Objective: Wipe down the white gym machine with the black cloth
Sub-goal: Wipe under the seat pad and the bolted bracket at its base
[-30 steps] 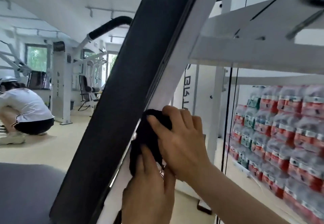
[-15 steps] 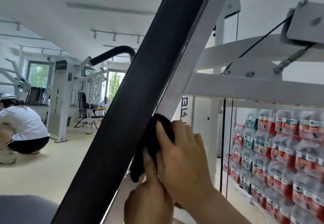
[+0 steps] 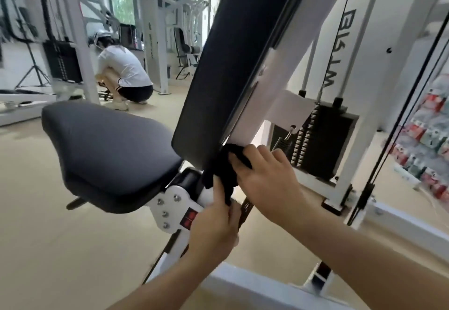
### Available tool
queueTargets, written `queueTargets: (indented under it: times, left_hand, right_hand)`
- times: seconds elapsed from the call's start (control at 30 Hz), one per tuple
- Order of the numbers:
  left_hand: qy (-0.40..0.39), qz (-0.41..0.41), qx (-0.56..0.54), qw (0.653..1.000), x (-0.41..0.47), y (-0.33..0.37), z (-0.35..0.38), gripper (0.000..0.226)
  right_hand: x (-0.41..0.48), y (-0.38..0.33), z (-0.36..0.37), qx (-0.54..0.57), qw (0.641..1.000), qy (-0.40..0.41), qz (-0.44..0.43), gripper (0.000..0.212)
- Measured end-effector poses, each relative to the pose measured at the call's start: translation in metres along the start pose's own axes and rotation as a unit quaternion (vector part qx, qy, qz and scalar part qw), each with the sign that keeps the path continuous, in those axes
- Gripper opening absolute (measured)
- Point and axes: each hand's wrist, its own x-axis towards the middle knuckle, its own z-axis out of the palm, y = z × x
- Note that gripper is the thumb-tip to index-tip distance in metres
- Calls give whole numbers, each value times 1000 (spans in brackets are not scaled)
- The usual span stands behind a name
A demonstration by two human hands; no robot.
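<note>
Gripping the black cloth (image 3: pixel 219 167): left hand (image 3: pixel 213 227) below, right hand (image 3: pixel 267 179) above.

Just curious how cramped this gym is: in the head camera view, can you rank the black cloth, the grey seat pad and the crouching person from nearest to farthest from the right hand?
1. black cloth: gripped by the right hand itself.
2. grey seat pad: just to the left, lower.
3. crouching person: far back on the left, across the floor.
</note>
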Motion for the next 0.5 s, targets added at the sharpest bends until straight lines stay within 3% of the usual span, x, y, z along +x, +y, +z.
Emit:
queueTargets:
  times: [0.1, 0.3, 0.43, 0.5]
  left_hand:
    - [29, -21, -47, 998, -7, -16, 5, 60]
    - [76, -54, -57, 994, -14, -69, 4, 13]
    - [113, -19, -32, 993, -5, -66, -4, 28]
    - [131, -1, 3, 991, -4, -66, -8, 22]
  right_hand:
    - [-16, 3, 10, -11, 999, -11, -38, 44]
    - [-35, -53, 43, 16, 993, -57, -101, 36]
    - [-34, -50, 41, 10, 995, -45, -92, 26]
    - [-34, -43, 41, 7, 997, -17, -81, 26]
